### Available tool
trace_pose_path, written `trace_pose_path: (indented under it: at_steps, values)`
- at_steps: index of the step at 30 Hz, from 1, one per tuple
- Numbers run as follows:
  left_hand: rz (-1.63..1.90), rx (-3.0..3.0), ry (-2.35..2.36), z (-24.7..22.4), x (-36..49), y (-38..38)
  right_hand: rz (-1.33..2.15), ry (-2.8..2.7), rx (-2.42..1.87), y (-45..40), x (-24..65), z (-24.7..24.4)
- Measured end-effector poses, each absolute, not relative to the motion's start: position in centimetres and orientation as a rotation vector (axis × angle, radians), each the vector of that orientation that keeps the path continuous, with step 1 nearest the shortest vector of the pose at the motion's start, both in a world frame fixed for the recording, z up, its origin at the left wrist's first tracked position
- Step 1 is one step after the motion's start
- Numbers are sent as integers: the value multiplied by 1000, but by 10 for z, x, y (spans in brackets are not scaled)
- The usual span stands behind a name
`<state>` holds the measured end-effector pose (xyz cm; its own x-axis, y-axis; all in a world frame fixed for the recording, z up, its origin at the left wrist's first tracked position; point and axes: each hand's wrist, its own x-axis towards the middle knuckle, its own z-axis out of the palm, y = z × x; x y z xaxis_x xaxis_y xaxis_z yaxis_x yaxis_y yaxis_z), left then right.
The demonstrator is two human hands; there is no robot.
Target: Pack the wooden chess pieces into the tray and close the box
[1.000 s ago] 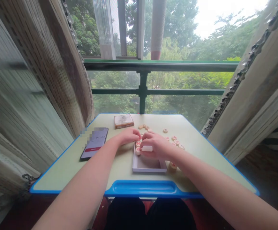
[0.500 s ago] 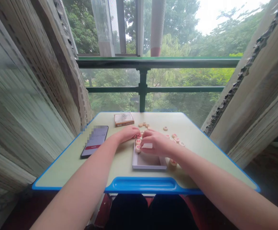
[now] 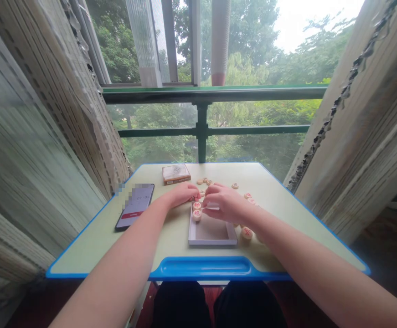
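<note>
A shallow white box tray [image 3: 213, 242] lies near the table's front edge. Two round xiangqi pieces with red characters sit one before the other along its left side: a farther piece [image 3: 197, 206] and a nearer piece [image 3: 197, 215]. At the tray's far left corner, my left hand [image 3: 184, 194] has its fingers bent and pressed together on a partly hidden xiangqi piece. My right hand [image 3: 221, 203] reaches over the tray, fingers curled and thumb tip close beside the two pieces. Whatever its fingertips hold is hidden.
Loose pieces lie behind the hands [image 3: 205, 181] and to the right [image 3: 246, 233], some under my right forearm. A phone [image 3: 135, 207] lies on the left, a flat box [image 3: 176, 173] at the back. A blue pencil trough [image 3: 205, 264] edges the table's front.
The view has tilted slightly, so everything sits a little lower. Both hands stay nearly in place; my right fingers have shifted slightly by the two pieces. The tray and pieces look unmoved.
</note>
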<state>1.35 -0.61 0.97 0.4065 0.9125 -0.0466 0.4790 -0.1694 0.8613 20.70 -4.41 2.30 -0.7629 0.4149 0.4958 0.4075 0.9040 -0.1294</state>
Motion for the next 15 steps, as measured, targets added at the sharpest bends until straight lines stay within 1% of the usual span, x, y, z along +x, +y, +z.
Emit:
trace_pose_path:
  at_steps: [4, 9, 15]
  values:
    - [640, 1753, 1206, 8, 14, -5, -41, -2509, -669, -40, 209, 24]
    - [653, 1724, 1199, 6, 13, -4, -140, -2401, -901, -33, 216, 27]
    - [650, 1652, 1193, 8, 13, -5, -99, -2304, -1119, -27, 221, 25]
